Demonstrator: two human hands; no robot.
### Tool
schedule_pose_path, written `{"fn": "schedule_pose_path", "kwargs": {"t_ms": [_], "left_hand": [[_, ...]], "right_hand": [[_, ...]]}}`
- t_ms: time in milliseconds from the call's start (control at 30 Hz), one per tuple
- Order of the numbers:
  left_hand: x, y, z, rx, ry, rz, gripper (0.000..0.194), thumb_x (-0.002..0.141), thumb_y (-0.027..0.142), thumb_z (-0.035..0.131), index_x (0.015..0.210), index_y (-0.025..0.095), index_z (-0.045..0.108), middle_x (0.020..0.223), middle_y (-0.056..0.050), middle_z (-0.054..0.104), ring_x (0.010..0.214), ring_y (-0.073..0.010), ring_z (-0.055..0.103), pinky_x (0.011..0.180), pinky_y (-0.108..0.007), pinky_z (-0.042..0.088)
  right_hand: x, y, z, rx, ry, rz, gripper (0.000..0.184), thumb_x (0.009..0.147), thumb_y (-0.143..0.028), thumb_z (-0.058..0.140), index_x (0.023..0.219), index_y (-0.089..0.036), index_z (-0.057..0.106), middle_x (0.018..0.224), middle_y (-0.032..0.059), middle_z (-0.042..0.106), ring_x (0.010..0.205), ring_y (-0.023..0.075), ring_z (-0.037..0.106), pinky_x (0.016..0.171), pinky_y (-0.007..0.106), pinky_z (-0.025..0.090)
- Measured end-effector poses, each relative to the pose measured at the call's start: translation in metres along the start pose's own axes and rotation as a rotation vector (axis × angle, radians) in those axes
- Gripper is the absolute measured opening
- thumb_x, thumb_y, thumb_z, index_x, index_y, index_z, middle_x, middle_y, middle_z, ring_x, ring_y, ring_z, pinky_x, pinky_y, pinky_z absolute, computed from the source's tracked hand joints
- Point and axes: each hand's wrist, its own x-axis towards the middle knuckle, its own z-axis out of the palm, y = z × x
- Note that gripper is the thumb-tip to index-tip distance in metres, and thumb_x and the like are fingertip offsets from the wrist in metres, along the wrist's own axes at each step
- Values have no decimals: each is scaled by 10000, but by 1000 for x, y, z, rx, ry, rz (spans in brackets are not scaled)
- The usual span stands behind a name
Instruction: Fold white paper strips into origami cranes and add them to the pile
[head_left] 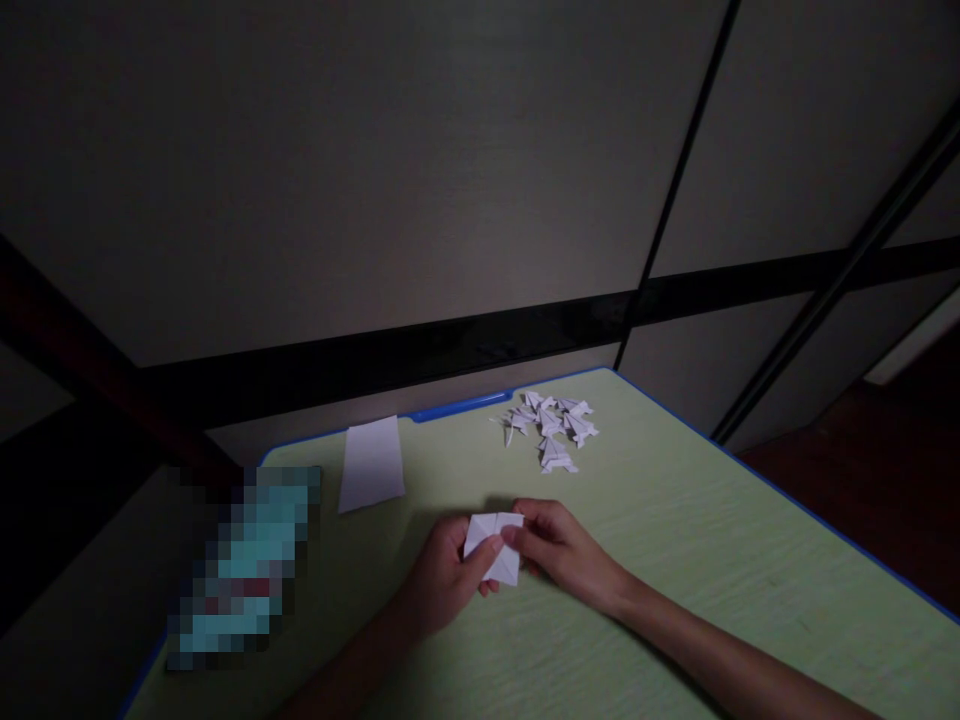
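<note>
A small folded white paper square (501,573), with creases meeting near its middle, is held between both hands just above the table. My left hand (450,570) grips its left side, thumb on top and fingertips showing beneath the lower edge. On the opposite side, my right hand (559,545) pinches the upper right part, its thumb close to the left thumb near the centre. Beyond the hands lies a cluster of several folded white paper figures (551,420), shaped like frogs.
A stack or sheet of white paper (371,465) lies at the far left of the pale green table (712,570). Left of it is a pixelated, teal-coloured object (247,560). A blue strip (461,406) is set in the back edge, against dark cabinet panels (390,180).
</note>
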Motion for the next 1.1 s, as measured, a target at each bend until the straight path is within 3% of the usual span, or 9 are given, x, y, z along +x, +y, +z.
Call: {"fn": "schedule_pose_path", "kwargs": {"t_ms": [67, 267, 367, 500, 767, 900, 1100], "left_hand": [[-1, -1, 1, 9, -5, -11, 246, 638, 336, 522, 605, 94, 548, 488, -15, 553, 386, -87, 455, 376, -197, 375], [1, -4, 1, -32, -15, -14, 237, 639, 334, 527, 644, 97, 538, 460, 9, 531, 389, -83, 454, 388, -192, 376], [4, -5, 0, -71, -3, -8, 238, 618, 336, 545, 582, 102, 532, 418, 12, 523, 372, -80, 449, 376, -186, 365], [7, -2, -1, -150, 33, -10, 249, 576, 334, 581, 615, 89, 564, 477, -17, 577, 385, -93, 473, 373, -196, 375], [6, 6, -3, -200, 109, -25, 204, 552, 287, 605, 587, 87, 592, 452, 7, 548, 422, -94, 461, 421, -198, 372], [7, 4, -4, -206, 133, -18, 188, 557, 276, 603, 593, 92, 598, 470, 13, 544, 450, -94, 448, 450, -197, 349], [7, 0, -8, -209, 35, -67, 183, 553, 270, 601, 581, 89, 602, 475, 10, 539, 455, -96, 439, 460, -197, 308]], "right_hand": [[-2, 0, 1, -13, -24, -12, 223, 705, -307, 502, 565, -148, 435, 429, -68, 380, 377, 46, 307, 357, 160, 217], [-4, 1, 5, 78, -67, -113, 189, 730, -327, 475, 640, -167, 429, 482, -39, 483, 453, 94, 447, 488, 214, 374], [-2, 4, 6, 86, -18, -117, 244, 709, -365, 490, 594, -161, 421, 466, -36, 474, 442, 93, 435, 459, 208, 350], [2, 4, 3, 46, 101, -95, 314, 658, -379, 542, 498, -154, 392, 416, -58, 398, 385, 55, 323, 387, 178, 235], [4, 2, -3, 162, 89, -91, 225, 600, -311, 612, 587, -137, 470, 500, -46, 416, 464, 67, 355, 448, 188, 253], [2, 3, -3, 93, 101, -143, 168, 647, -277, 570, 614, -136, 485, 518, -39, 414, 481, 73, 361, 456, 191, 271], [-6, -5, -6, -242, 114, -365, 98, 725, -173, 482, 802, -146, 537, 674, 19, 518, 613, 111, 455, 560, 218, 368]]}}
